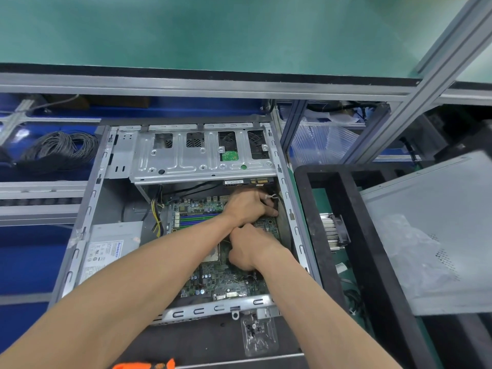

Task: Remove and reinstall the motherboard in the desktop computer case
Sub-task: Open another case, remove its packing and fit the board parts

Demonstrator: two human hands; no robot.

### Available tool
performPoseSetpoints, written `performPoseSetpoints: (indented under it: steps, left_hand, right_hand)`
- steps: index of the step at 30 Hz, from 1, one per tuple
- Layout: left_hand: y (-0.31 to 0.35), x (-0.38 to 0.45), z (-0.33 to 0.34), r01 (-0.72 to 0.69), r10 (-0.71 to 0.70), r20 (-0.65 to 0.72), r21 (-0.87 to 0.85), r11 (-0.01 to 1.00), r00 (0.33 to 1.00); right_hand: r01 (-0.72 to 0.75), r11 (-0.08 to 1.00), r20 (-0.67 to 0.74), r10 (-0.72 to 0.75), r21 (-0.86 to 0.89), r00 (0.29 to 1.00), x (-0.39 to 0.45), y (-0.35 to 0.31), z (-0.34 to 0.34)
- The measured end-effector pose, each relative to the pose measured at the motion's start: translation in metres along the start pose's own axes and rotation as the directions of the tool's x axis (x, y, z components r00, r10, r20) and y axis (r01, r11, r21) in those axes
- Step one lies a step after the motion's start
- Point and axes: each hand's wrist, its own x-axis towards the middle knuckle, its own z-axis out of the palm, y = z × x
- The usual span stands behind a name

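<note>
1. the motherboard lies flat on the floor of the open computer case, which rests on its side on the workbench; blue and green memory slots show near the board's far left part.
2. the left hand reaches over the board's far right corner, fingers curled down around a bundle of dark cables bound with a white tie, close to the case's right wall.
3. the right hand sits just nearer, knuckles up, fingers curled tight toward the board; what they pinch, if anything, cannot be told.
4. a metal drive cage spans the far end of the case, and a power supply sits at its left, with yellow and black wires beside it.
5. a small clear plastic bag lies just outside the case's near edge, and an orange handle pokes in at the bottom.
6. right of the case, a black tray holds a finned heatsink; a grey side panel leans over it.
</note>
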Motion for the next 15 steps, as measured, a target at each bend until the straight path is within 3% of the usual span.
performPoseSetpoints:
  steps: [15]
  left_hand:
    - [0.0018,-0.0023,-0.0024,-0.016,0.015,0.031,0.022,1.000,0.999]
  right_hand:
    - [0.017,1.000,0.008,-0.017,-0.007,1.000,0.0002,-0.0004,0.0000]
